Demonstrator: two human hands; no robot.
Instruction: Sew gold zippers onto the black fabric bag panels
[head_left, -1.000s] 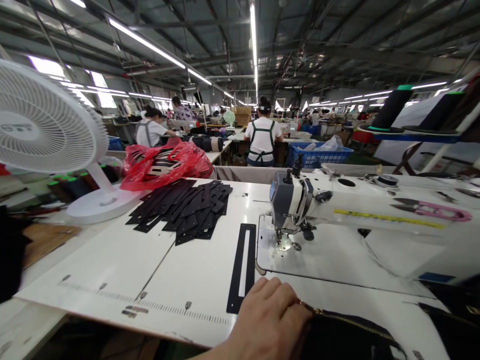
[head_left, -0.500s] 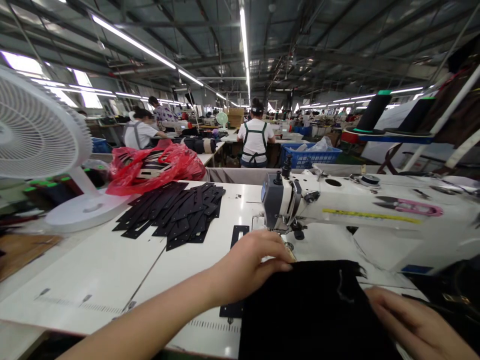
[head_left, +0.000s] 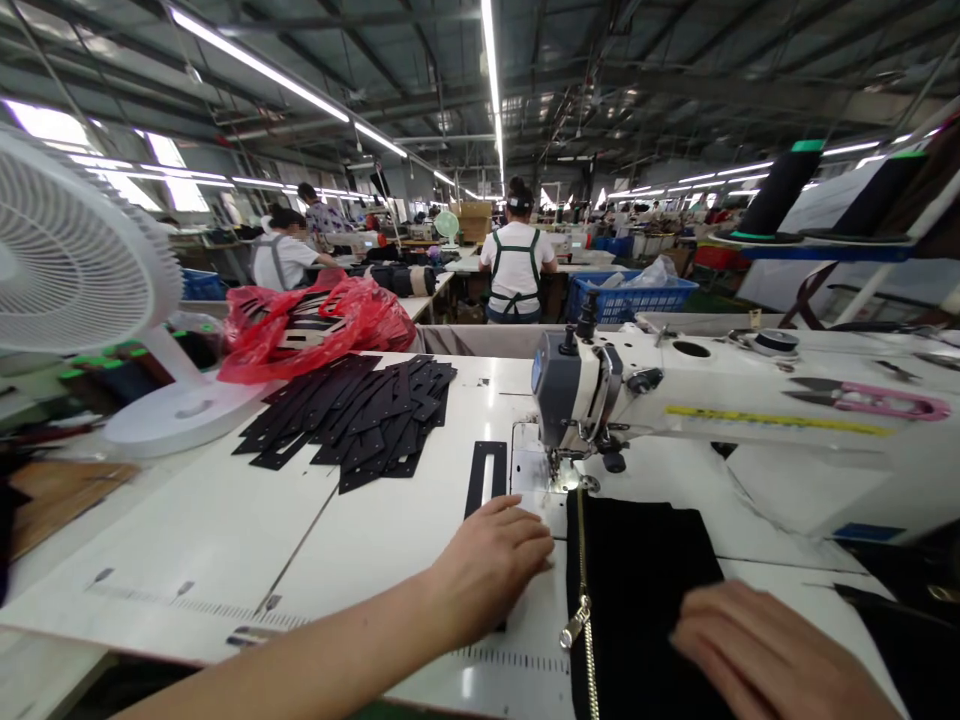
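Note:
A black fabric piece with a brass-coloured zipper along its left edge lies flat in front of the sewing machine. The zipper's pull hangs at the lower left. My left hand is just left of the zipper, holding nothing, its fingers loosely bent. Partly under that hand is a black slotted strip. My right hand rests over the fabric's right side with fingers stretched out; its fingertips are slightly blurred.
A heap of black strips lies on the white table, before a red plastic bag. At left stands a white fan. Pink-handled snips lie on the machine arm. Thread cones stand at upper right. A person sits ahead.
The fabric now lies flat with its zipper showing. My left hand has let go of its top edge and moved down and left. My right hand has come inward over the fabric.

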